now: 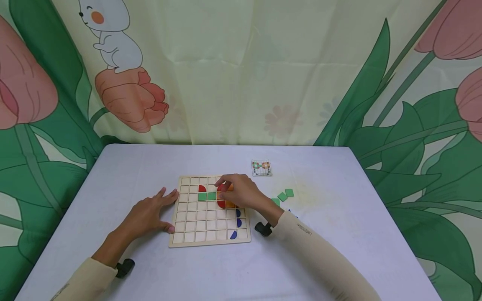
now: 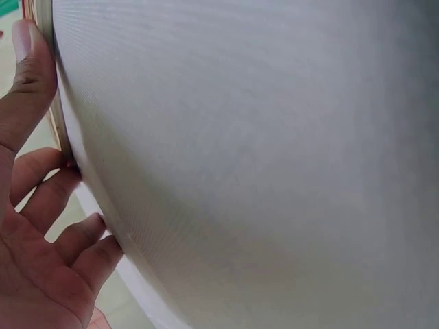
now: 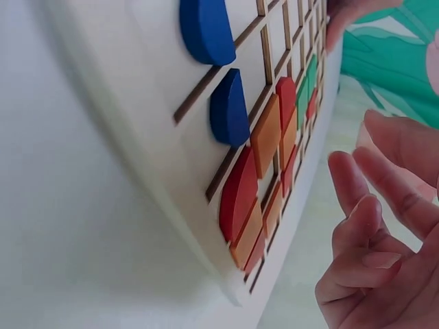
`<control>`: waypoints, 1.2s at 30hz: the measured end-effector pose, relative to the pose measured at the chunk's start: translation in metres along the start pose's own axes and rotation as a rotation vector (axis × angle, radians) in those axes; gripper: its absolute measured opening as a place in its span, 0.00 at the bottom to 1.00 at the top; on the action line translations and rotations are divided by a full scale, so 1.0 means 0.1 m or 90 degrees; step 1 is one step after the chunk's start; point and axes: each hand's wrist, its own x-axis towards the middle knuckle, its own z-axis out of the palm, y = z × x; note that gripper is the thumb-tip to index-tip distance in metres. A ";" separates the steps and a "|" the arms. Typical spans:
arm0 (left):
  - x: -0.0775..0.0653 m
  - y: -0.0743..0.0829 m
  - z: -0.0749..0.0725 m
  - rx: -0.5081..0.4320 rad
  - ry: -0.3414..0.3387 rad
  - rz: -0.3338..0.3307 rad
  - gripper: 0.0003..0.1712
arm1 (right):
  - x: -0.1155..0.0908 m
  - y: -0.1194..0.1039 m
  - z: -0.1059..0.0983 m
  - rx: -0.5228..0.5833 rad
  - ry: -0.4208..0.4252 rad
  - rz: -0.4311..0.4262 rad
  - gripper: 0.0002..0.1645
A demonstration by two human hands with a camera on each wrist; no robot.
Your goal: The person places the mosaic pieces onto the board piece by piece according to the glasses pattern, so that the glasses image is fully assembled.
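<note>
A wooden grid board [image 1: 190, 238] lies on the table. My left hand [image 1: 148, 213] touches its left edge, with thumb and fingers spread; in the left wrist view the thumb [image 2: 34, 75] rests along the rim. Over the upper right of the board hovers my right hand [image 1: 241, 190], fingers bent loosely with nothing visible between them. Partly under it sit red pieces [image 1: 221, 204] and orange squares [image 3: 266, 137]. To their left are two green squares [image 1: 207, 196] beneath a red quarter-round [image 1: 202, 188]. Several blue pieces [image 1: 239, 223] line the lower right cells.
A small printed pattern card [image 1: 261, 167] lies behind the board. Loose green squares [image 1: 289, 192] are scattered right of the board, and loose blue pieces [image 1: 293, 214] show partly behind the right forearm. A white cloth covers the table [image 1: 331, 184]; a patterned curtain [image 1: 241, 83] hangs behind.
</note>
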 end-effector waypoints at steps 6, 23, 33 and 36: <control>-0.01 0.00 0.00 -0.003 0.003 0.001 0.72 | -0.12 0.08 -0.06 -0.005 0.020 -0.005 0.18; 0.00 -0.03 0.02 -0.008 0.007 0.011 0.72 | -0.48 0.30 -0.17 0.014 0.078 0.060 0.21; 0.00 -0.03 0.02 -0.002 0.009 0.013 0.71 | -0.69 0.54 -0.30 0.022 0.098 0.108 0.22; 0.00 -0.03 0.01 0.000 0.009 0.011 0.71 | -0.74 0.60 -0.36 0.024 0.109 0.123 0.23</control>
